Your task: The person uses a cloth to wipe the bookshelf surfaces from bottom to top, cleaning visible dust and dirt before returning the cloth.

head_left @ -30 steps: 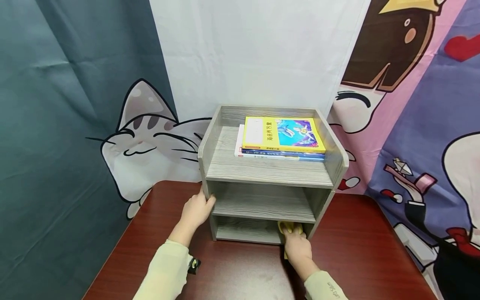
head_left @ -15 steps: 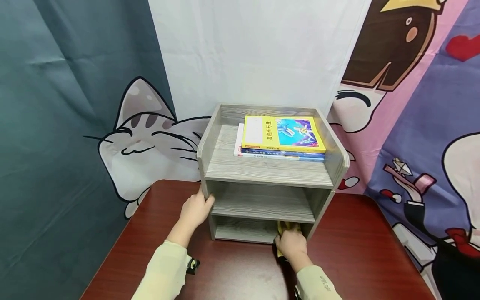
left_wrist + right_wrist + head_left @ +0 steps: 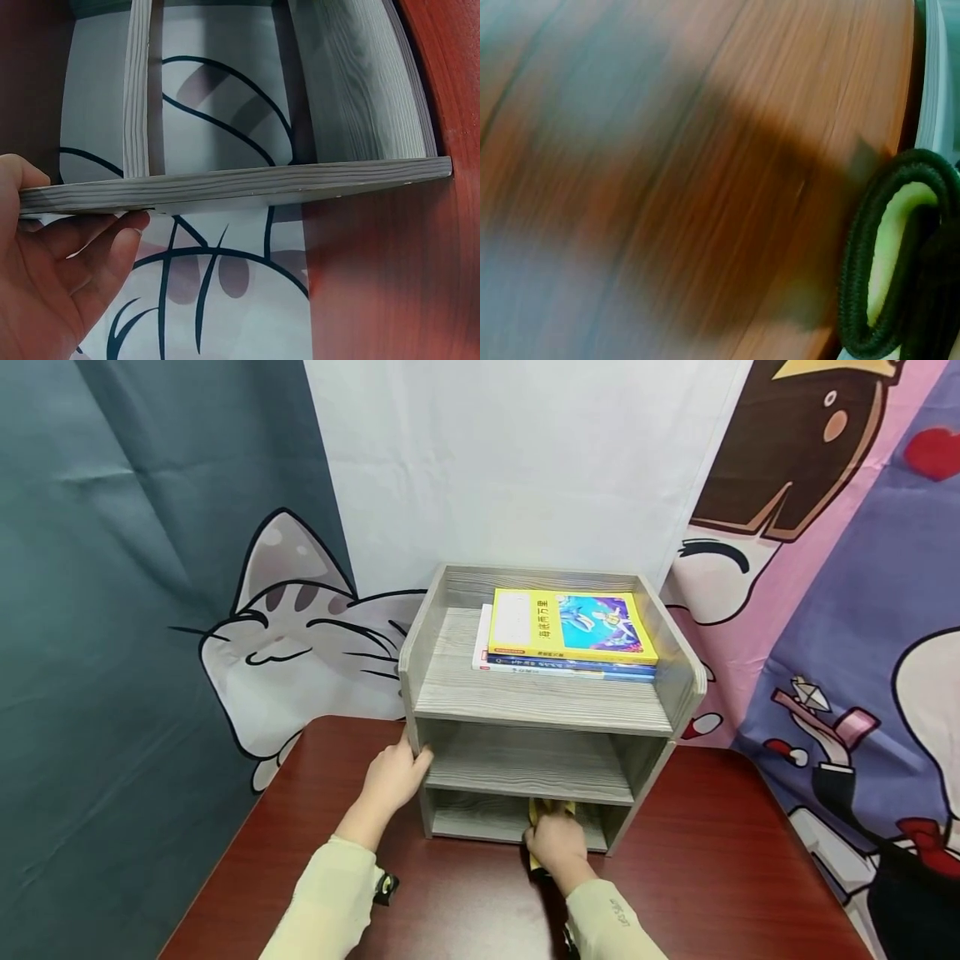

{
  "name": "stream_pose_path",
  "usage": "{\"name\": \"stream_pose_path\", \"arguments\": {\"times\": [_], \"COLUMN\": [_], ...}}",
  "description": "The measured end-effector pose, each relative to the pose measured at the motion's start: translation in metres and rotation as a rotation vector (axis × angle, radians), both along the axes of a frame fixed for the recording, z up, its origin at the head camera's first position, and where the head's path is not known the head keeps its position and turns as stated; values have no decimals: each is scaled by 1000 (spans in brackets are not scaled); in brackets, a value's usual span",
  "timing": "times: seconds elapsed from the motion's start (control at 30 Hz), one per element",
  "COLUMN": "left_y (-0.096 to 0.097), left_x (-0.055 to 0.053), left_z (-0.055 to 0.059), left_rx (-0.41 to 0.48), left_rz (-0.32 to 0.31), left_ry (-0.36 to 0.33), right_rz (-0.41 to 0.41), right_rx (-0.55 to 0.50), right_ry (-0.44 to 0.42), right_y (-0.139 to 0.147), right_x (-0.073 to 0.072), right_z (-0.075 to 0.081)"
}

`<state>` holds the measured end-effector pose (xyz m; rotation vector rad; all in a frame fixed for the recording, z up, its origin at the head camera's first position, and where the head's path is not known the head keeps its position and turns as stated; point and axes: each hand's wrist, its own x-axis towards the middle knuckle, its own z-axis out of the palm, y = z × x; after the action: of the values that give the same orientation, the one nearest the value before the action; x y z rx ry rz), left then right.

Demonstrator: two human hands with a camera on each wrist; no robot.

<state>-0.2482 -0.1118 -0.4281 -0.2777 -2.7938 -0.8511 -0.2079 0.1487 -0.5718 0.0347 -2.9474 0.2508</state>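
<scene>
A grey wood-grain desk shelf [image 3: 543, 706] stands on the table. My left hand [image 3: 393, 777] grips its left side panel; in the left wrist view, the thumb and fingers lie on opposite faces of the board [image 3: 247, 184]. Down at the bottom compartment, my right hand [image 3: 558, 843] holds a bunched yellow cloth [image 3: 536, 811], part of which hangs out over the front edge. The right fingertips are hidden by the hand's back. A folded, dark-edged end of the cloth [image 3: 885, 255] shows at the right of the right wrist view.
Several stacked books [image 3: 570, 631], a yellow one uppermost, lie on the top shelf. The reddish-brown table [image 3: 465, 902] extends in front and to both sides. Behind the shelf hang a white curtain [image 3: 517, 468] and printed cartoon cloths [image 3: 285, 643].
My right hand has moved left along the bottom compartment with the yellow cloth, from the right corner toward the middle. My left hand keeps its grip on the side panel.
</scene>
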Motion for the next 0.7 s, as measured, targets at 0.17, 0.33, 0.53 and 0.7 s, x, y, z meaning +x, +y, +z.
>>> {"name": "stream_pose_path", "arguments": {"times": [0.17,0.33,0.53,0.7], "left_y": [1,3,1,2], "left_x": [2,3,3,4], "left_z": [4,5,5,4], "left_rx": [-12,-16,-7,-9], "left_rz": [9,-1,0,5], "left_ry": [-26,-49,-42,-29], "right_rz": [18,25,-3,-27], "right_rx": [23,37,56,74], "right_ry": [-14,13,33,9], "right_y": [-11,4,32,47], "right_x": [-1,5,11,15], "right_z": [-1,-2,1,2]}}
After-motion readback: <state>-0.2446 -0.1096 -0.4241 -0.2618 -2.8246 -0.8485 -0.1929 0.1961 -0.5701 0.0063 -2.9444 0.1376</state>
